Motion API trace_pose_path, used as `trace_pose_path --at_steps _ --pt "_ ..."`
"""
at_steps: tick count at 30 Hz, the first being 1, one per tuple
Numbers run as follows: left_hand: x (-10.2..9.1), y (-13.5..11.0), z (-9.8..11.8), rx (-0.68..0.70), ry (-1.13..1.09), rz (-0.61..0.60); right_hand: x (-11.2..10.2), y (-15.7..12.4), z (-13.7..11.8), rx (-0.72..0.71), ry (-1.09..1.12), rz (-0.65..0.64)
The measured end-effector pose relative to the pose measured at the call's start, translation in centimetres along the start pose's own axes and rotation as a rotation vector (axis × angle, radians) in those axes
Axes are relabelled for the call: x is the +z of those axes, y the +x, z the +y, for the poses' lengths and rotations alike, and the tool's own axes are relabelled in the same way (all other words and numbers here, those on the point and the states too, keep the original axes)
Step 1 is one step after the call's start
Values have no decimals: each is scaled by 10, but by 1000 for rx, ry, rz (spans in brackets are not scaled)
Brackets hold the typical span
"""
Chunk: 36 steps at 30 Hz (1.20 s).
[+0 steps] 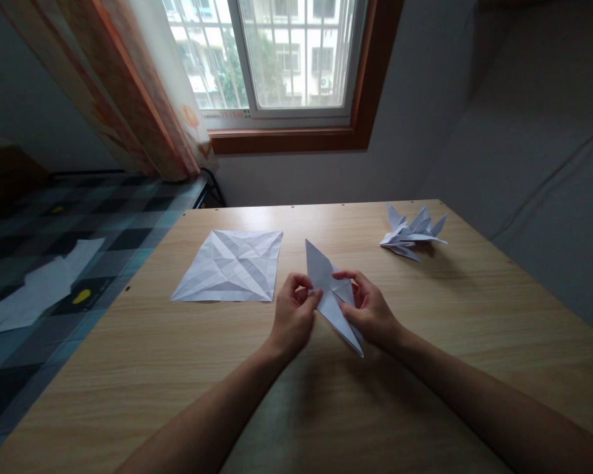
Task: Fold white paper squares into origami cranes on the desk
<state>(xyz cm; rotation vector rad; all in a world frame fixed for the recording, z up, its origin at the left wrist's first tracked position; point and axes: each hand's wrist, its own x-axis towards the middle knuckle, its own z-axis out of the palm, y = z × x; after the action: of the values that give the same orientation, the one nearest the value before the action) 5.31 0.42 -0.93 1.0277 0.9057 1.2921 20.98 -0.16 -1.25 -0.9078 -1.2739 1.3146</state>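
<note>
I hold a folded white paper piece (326, 289), a long kite-like shape with pointed ends, just above the wooden table (425, 368). My left hand (292, 317) pinches its left edge with thumb and fingers. My right hand (370, 309) grips its right side, fingers curled over a small flap. A creased square sheet of white paper (232, 265) lies flat to the left of my hands. A few finished folded paper figures (411, 234) lie in a small pile at the far right of the table.
A bed with a checked blue cover (54, 263) stands left of the table, with white paper sheets (34, 289) on it. Behind are a window (277, 59), a curtain (143, 99) and grey walls.
</note>
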Motion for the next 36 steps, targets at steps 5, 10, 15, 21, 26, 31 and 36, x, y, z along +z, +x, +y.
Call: trace_pose_path --at_steps 5,10,15,21,26,31,36 --pt "1 -1 0 -6 27 6 0 -1 1 6 -20 79" --pt "3 -2 2 8 35 18 -2 2 -5 -19 -22 211" --pt "2 1 2 54 -32 69 -6 7 -4 39 120 213" --pt "4 -2 6 31 12 -21 -8 7 -1 106 159 148" --pt "2 -3 3 102 -17 -13 -6 5 -4 64 125 170" --pt "0 -1 0 144 25 8 -6 6 -3 27 97 129" --pt "-1 -1 0 172 22 51 -7 7 -1 36 115 134"
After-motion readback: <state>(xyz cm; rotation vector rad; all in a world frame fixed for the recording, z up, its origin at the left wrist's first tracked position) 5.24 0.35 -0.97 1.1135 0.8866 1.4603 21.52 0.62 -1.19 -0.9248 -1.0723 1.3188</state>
